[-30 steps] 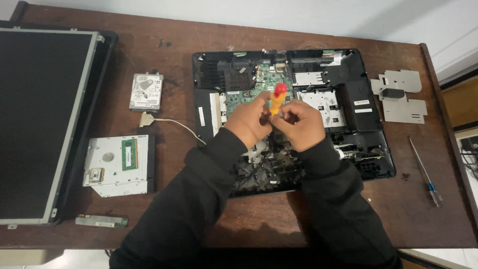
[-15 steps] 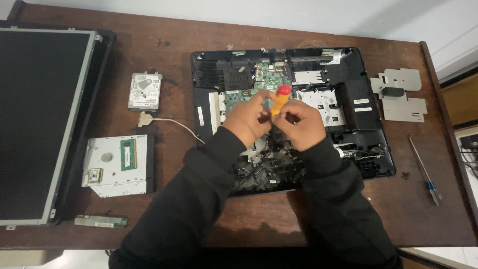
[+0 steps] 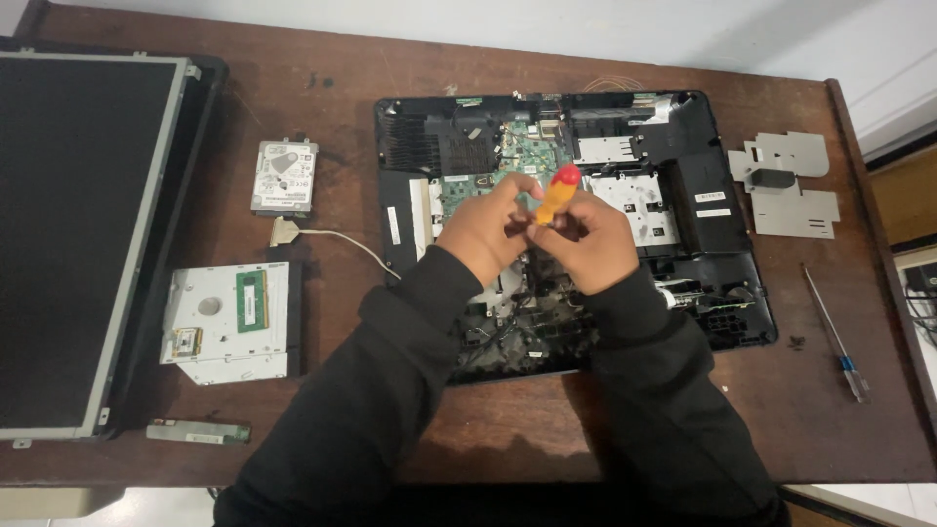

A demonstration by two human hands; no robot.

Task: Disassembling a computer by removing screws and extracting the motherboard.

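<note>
An opened black computer chassis [image 3: 717, 210] lies on the wooden table, its green circuit board [image 3: 522, 154] exposed near the top middle. Both my hands meet over the board. My right hand [image 3: 595, 244] grips a screwdriver [image 3: 556, 193] with an orange and red handle, held upright. My left hand [image 3: 483, 229] closes its fingers around the same handle from the left. The tip and the spot it touches are hidden under my hands.
A large flat screen panel [image 3: 83, 244] lies at the far left. Between it and the chassis sit a hard drive [image 3: 284, 176], an optical drive [image 3: 229, 322] with a memory stick on it, and a small board strip [image 3: 195, 431]. Grey metal plates [image 3: 786, 185] and a second screwdriver [image 3: 835, 332] lie right.
My hands and the orange screwdriver have barely shifted; the handle leans slightly differently between my fingers. Nothing else on the table has moved.
</note>
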